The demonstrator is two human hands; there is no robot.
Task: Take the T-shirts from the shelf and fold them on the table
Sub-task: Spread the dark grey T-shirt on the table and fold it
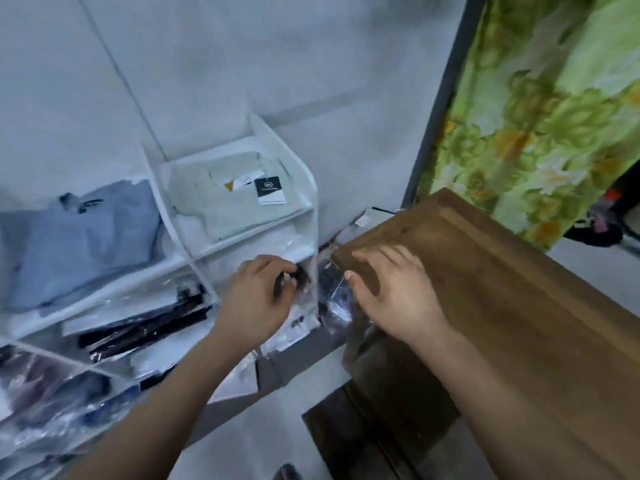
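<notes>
T-shirts lay folded in the white shelf (308, 188): a blue one (79, 244) at left, a pale green one (235, 202) beside it, plastic-bagged dark garments (138, 327) below. The left hand (256, 299) pinched a dark bagged item at the shelf's edge; the right hand (391, 292) was spread wide beside clear wrapping, fingers over the table (502, 289) corner. Judged: retrieval under way; next, lifting the item onto the table. The black hang tag (269, 191) was unreadable.

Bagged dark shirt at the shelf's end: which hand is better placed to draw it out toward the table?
Left, probably. The left hand already pinches the bagged dark shirt at the shelf; the right hand lies open, fingers on the table corner.
</notes>
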